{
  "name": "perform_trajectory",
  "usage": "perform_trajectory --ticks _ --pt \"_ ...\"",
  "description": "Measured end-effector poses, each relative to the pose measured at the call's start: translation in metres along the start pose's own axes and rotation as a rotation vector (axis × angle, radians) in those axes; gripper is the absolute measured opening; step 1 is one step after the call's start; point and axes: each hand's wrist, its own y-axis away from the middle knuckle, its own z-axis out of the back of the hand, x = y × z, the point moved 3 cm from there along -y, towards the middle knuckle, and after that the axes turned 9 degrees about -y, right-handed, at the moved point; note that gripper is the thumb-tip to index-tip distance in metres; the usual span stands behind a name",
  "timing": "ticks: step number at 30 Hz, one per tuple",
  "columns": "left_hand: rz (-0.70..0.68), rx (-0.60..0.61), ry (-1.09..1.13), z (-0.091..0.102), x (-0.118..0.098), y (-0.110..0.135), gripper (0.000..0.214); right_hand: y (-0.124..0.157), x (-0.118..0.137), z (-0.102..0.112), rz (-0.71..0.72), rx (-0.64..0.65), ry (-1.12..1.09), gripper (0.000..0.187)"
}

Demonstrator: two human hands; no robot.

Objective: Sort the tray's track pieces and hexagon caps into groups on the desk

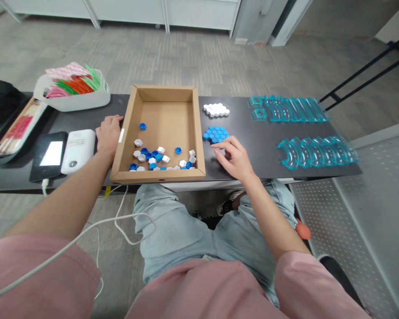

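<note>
A shallow cardboard box point(168, 95) sits on the black table point(262, 141) and holds several loose blue and white hexagon pieces point(153, 157) near its front wall. Right of the box lie a joined cluster of white hexagons point(216, 109) and a joined cluster of blue hexagons point(216, 133). My right hand point(234, 157) rests on the table just below the blue cluster, fingers partly curled, fingertips touching its edge. My left hand point(108, 133) lies closed against the box's left wall.
Two rows of translucent teal curved pieces point(315, 150) lie at the right. At the left are a phone point(49, 155), a white device point(78, 150), a white tub of coloured sticks point(73, 91) and a black tray point(15, 128). A white cable point(119, 217) hangs down.
</note>
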Motion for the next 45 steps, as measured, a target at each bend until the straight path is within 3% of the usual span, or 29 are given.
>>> perform_trajectory --ticks 5,10,15,26,30,35,38,41,45 --pt "0.003 0.03 -0.021 0.002 -0.001 0.0 0.055 -0.058 0.048 -0.032 0.061 0.233 0.089 0.026" --pt "0.01 0.08 -0.024 0.007 -0.005 0.002 0.059 -0.104 0.056 -0.072 -0.04 0.421 0.325 0.026" --pt "0.005 0.094 -0.012 0.008 -0.004 0.001 0.06 -0.111 0.05 -0.088 -0.035 0.485 0.358 0.023" --pt "-0.009 0.094 -0.037 0.005 -0.001 -0.002 0.058 -0.118 0.061 -0.093 -0.049 0.614 0.315 0.014" --pt "0.001 0.107 -0.049 0.007 -0.003 -0.002 0.057 -0.119 0.054 -0.091 -0.034 0.519 0.129 0.013" --pt "0.005 0.104 -0.044 0.009 -0.004 0.0 0.056 -0.109 0.037 -0.062 -0.025 0.217 -0.225 0.024" --pt "0.007 0.084 -0.033 0.01 -0.004 0.002 0.056 -0.087 0.02 -0.033 -0.089 0.043 -0.252 0.031" --pt "0.004 0.074 -0.018 0.01 -0.004 0.002 0.056 -0.057 0.001 -0.011 -0.184 -0.041 -0.245 0.035" --pt "0.006 0.081 -0.008 0.01 -0.004 0.003 0.061 -0.023 -0.013 -0.004 -0.211 -0.072 -0.219 0.029"
